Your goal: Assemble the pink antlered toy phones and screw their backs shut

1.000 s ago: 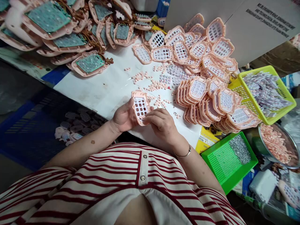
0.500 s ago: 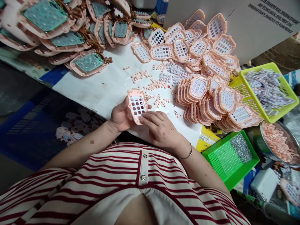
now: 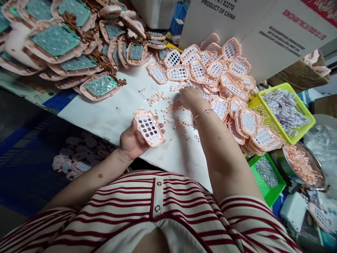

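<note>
Your two hands are apart from each other. The left hand [image 3: 133, 140] is closed around a pink shell [image 3: 149, 129], which it holds up above the near edge of the counter [image 3: 105, 117], tilted, with the thumb at its left side and fingertips showing past its right edge. The shell's white panel faces you, with rows of dark-looking openings across it. Your right hand [image 3: 191, 97] is stretched forward over the counter, its fingers bent down by the scattered pink pieces [image 3: 158, 99]; the back of the hand hides the fingertips, so you cannot tell whether they are gripping anything. A bracelet [image 3: 204, 114] circles that wrist. Just beyond the right hand, a heap of pink frames [image 3: 198, 70] with perforated white panels leans toward a printed white carton [image 3: 226, 31]. To the right of your forearm stand stacked frames [image 3: 249, 121] with filled-looking panels. Near them are a yellow basket [image 3: 301, 133] of small printed packets, a green basket [image 3: 275, 195] holding silvery bits, and a metal bowl [image 3: 316, 165] of pink parts. At the far left, shells with green boards [image 3: 56, 40] are piled up, and below the counter's edge a blue crate [image 3: 23, 158] sits near more pale pieces [image 3: 79, 158].
</note>
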### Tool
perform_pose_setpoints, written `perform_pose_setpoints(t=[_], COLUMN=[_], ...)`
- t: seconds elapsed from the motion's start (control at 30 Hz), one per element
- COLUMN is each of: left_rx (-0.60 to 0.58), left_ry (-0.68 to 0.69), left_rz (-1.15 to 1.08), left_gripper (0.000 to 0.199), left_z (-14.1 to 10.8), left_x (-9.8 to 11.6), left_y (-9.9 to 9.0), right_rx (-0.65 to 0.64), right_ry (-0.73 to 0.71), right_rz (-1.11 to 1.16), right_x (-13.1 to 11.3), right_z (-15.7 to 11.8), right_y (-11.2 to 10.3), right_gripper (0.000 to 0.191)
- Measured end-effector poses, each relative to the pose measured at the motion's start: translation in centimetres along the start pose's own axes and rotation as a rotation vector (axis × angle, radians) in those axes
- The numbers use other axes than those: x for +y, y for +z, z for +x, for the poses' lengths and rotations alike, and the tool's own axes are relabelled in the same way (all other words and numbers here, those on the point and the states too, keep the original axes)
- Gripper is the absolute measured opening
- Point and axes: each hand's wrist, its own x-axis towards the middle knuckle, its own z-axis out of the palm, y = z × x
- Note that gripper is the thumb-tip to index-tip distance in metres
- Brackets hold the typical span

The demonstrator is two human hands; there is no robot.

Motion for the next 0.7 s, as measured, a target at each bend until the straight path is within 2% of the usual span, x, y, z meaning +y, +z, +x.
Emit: perform_pose_setpoints(t=[0.07, 0.17, 0.3, 0.43, 0.57, 0.7], left_rx=[-0.013, -0.042, -0.079, -0.091, -0.085, -0.057], left_ry=[-0.026, -0.057, -0.098, -0.074, -0.054, -0.03], left_rz=[-0.009, -0.032, -0.06, -0.062, -0.039, -0.011], left_gripper=[0.071, 0.079, 0.083, 0.086, 0.081, 0.073], left_z=[-0.1, -0.1, -0.1, -0.1, -0.1, -0.2], left_x=[0.0, 0.2, 0.3, 0.2, 0.0, -0.2], left_y=[-0.1, -0.3, -0.4, -0.6, -0.7, -0.7], right_rx=[-0.075, -0.117, -0.14, -0.154, -0.066, 0.022], right_ry=[-0.009, -0.03, -0.04, -0.085, -0.116, -0.104], right_rz=[-0.012, -0.021, -0.02, 0.019, 0.013, 0.016], right_x=[0.6, 1.2, 1.7, 1.4, 0.6, 0.9], right_z=[1.6, 2.2, 1.6, 0.4, -0.5, -0.9], right_y=[0.0, 0.0, 0.0, 0.1, 0.7, 0.7], right_gripper=[0.044, 0.048, 0.046, 0.059, 0.049, 0.038])
